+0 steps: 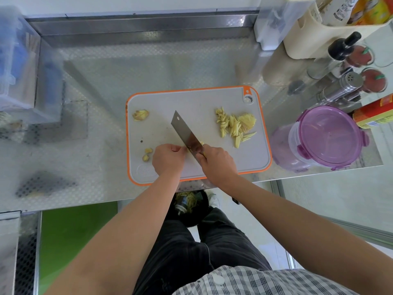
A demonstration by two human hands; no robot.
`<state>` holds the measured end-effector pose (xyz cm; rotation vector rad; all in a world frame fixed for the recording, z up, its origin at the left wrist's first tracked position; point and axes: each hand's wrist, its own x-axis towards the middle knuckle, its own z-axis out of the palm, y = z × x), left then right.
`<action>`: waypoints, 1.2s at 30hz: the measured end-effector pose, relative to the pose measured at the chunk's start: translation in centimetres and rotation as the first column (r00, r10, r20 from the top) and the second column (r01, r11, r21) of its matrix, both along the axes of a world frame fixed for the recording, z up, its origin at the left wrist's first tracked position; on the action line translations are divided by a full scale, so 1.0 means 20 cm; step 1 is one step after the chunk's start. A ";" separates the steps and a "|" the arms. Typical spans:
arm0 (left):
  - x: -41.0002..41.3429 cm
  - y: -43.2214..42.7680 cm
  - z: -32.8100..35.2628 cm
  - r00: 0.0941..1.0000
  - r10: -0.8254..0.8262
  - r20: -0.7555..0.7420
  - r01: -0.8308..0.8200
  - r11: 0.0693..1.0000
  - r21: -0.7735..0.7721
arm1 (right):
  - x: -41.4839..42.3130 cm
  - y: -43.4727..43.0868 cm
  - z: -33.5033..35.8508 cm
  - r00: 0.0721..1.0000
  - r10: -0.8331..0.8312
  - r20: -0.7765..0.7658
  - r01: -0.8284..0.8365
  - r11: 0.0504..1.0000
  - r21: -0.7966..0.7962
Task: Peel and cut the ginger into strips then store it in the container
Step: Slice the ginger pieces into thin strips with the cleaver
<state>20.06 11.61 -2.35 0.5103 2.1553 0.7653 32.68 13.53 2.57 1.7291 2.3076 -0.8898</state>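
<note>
A grey cutting board [197,103] with an orange rim lies on the steel counter. My right hand [219,162] grips a cleaver [185,130], blade down on the board near its front edge. My left hand [168,159] presses a small ginger piece against the blade; that piece is mostly hidden by my fingers. A pile of cut ginger strips and slices [234,125] lies on the board's right side. A ginger chunk [140,114] sits at the upper left, and small scraps [147,154] lie beside my left hand. The clear container with a purple lid [327,137] stands right of the board.
Spice shakers [340,88], bottles and a red box [374,113] crowd the counter's right end. A cream caddy [323,37] stands at the back right. A clear plastic bin [19,64] is at the left. A bin with ginger peels [189,203] sits below the counter edge.
</note>
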 end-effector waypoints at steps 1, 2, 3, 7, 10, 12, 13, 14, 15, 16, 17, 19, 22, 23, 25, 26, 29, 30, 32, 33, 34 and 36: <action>0.00 0.00 0.01 1.000 -0.020 -0.023 0.020 1.000 -0.007 | 0.00 0.00 0.00 1.000 0.002 0.013 -0.002 1.000 -0.002; 0.01 0.01 0.02 0.999 -0.034 -0.041 0.033 0.999 -0.014 | 0.00 0.00 0.00 1.000 0.002 0.021 -0.002 1.000 -0.002; 0.01 0.01 0.02 0.998 -0.042 -0.054 0.041 0.999 -0.021 | 0.00 0.00 0.00 1.000 0.002 0.025 -0.002 1.000 -0.001; 0.01 0.00 0.01 0.996 -0.041 -0.074 0.037 0.998 -0.046 | -0.01 -0.01 0.00 1.000 -0.011 0.010 0.011 1.000 0.004; 0.01 0.00 0.01 0.996 -0.056 -0.070 0.052 0.997 -0.059 | -0.02 -0.02 0.00 1.000 -0.010 0.020 0.010 1.000 0.001; 0.01 0.01 0.02 0.995 -0.063 -0.071 0.058 0.996 -0.070 | -0.02 -0.02 0.00 1.000 -0.015 0.016 0.015 1.000 0.006; 0.00 0.01 0.02 0.995 -0.067 -0.075 0.062 0.996 -0.072 | -0.03 -0.02 0.00 1.000 -0.016 0.015 0.016 1.000 0.011; 0.00 0.01 0.02 0.994 -0.072 -0.080 0.066 0.995 -0.074 | -0.03 -0.02 0.00 1.000 -0.017 0.018 0.017 1.000 0.012; 0.00 0.02 0.02 0.994 -0.076 -0.085 0.070 0.995 -0.075 | -0.04 -0.03 0.00 1.000 -0.019 0.021 0.018 1.000 0.012; 0.01 0.02 0.01 0.993 -0.080 -0.087 0.073 0.994 -0.080 | -0.04 -0.04 -0.01 0.999 -0.023 0.027 0.022 1.000 0.010; 0.01 0.02 0.02 0.993 -0.084 -0.088 0.077 0.993 -0.084 | -0.05 -0.04 -0.01 0.999 -0.027 0.032 0.026 1.000 0.007; 0.00 0.02 0.02 0.992 -0.095 -0.079 0.088 0.992 -0.093 | -0.06 -0.05 -0.02 0.999 -0.030 0.038 0.030 1.000 0.002; 0.00 0.03 0.02 0.993 -0.100 -0.064 0.093 0.990 -0.103 | -0.09 -0.03 -0.04 0.998 -0.055 0.006 0.055 0.998 0.013; 0.00 0.03 0.02 0.993 -0.097 -0.064 0.090 0.990 -0.109 | -0.10 -0.01 -0.04 0.997 -0.080 -0.021 0.081 0.997 0.017; 0.00 0.03 0.01 0.992 -0.107 -0.068 0.099 0.989 -0.113 | -0.11 0.02 -0.04 0.985 -0.154 -0.083 0.156 0.988 0.014; 0.00 0.02 0.01 0.991 -0.112 -0.071 0.104 0.988 -0.110 | -0.11 0.04 -0.04 0.978 -0.178 -0.108 0.181 0.983 0.015; -0.02 0.01 0.00 0.987 -0.118 -0.113 0.108 0.990 -0.096 | -0.09 0.04 -0.01 0.983 -0.132 -0.126 0.135 0.991 0.012; -0.03 0.00 0.00 0.983 -0.115 -0.145 0.104 0.991 -0.087 | -0.08 0.03 -0.01 0.987 -0.103 -0.122 0.104 0.995 -0.001; -0.04 -0.01 0.01 0.975 -0.097 -0.202 0.084 0.994 -0.071 | -0.07 -0.02 -0.03 0.991 -0.059 -0.119 0.054 0.998 -0.043; -0.05 -0.01 0.03 0.972 -0.091 -0.218 0.078 0.995 -0.069 | -0.07 -0.05 -0.04 0.991 -0.052 -0.125 0.044 0.997 -0.069; -0.05 -0.01 0.03 0.968 -0.097 -0.232 0.084 0.994 -0.067 | -0.07 -0.06 -0.06 0.990 -0.056 -0.132 0.044 0.995 -0.085; -0.06 -0.02 0.04 0.956 -0.133 -0.260 0.120 0.991 -0.066 | -0.06 -0.05 -0.07 0.990 -0.069 -0.121 0.060 0.995 -0.078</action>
